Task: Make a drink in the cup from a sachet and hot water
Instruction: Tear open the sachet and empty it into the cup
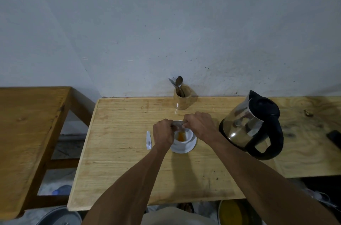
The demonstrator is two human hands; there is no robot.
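Gripping opposite ends of the sachet (177,123), the left hand (163,133) and right hand (200,124) held it with its long axis running from nine to three o'clock over the white cup (186,137), which sat on a saucer (191,146) at the table's (118,141) centre, the kettle (252,125) at three o'clock.

sachet (177,123) over white cup (186,135)

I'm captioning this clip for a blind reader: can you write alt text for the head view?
Two hands, left hand and right hand, hold a sachet over a white cup on a saucer, orange powder in the cup. On the wooden table, a kettle stands right, a spoon holder behind.
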